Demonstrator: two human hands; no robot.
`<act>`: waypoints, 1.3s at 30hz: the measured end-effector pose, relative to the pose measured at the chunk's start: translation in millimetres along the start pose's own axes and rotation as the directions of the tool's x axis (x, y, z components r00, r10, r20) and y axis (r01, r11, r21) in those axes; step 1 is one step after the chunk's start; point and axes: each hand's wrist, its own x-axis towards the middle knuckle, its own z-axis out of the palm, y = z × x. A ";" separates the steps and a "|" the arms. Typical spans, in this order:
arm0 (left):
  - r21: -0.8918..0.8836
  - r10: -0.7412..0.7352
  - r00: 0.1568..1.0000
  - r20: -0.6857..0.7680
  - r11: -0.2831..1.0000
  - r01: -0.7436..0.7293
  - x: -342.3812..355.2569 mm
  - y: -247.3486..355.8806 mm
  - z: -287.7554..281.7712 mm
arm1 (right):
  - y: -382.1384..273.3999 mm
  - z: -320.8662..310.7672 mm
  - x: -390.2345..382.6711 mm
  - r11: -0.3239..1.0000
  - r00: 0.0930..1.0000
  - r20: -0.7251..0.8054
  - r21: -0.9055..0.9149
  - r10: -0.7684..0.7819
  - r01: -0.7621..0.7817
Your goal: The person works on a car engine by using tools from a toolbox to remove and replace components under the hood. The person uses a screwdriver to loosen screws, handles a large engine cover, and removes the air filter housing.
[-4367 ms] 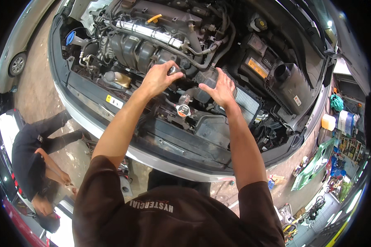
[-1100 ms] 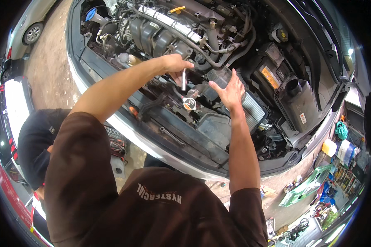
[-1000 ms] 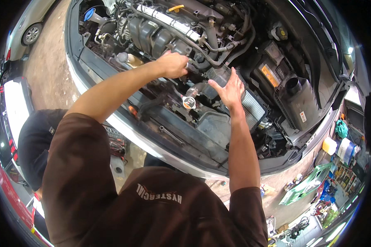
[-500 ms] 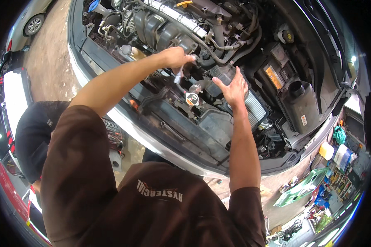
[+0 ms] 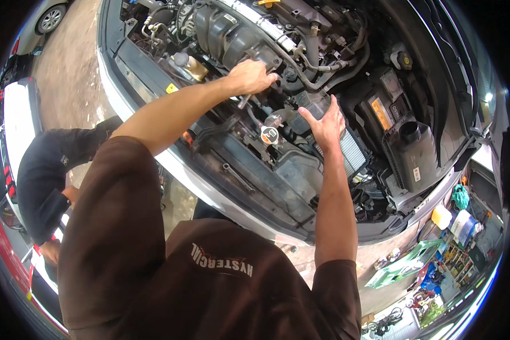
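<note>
Where a metal tool (image 5: 243,103) juts below the manifold (image 5: 232,50), the left hand (image 5: 252,77) curls, apparently gripping it; this looks like tool work, calling next for steady control. The right hand (image 5: 327,126), spread wide, seemingly empty, is by a plastic box (image 5: 315,101).

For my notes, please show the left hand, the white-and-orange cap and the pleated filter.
Left hand (image 5: 251,77): head view, its back.
White-and-orange cap (image 5: 270,135): head view, label.
Pleated filter (image 5: 354,153): head view, pleats.
</note>
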 end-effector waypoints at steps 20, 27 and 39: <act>-0.084 -0.030 0.997 0.075 0.996 0.036 -1.0 -7.1 7.3 | 0.7 -44.9 110.2 0.965 0.739 0.634 -0.042 0.227 -0.260; -0.085 0.018 0.997 0.071 0.996 -0.011 -9.2 9.2 1.7 | 33.6 -23.3 108.2 0.884 0.659 0.732 0.182 0.170 -0.430; -0.050 -0.046 0.999 -0.002 0.998 0.046 0.9 29.7 -3.7 | 14.6 -32.2 87.4 0.865 0.741 0.657 0.281 0.143 -0.416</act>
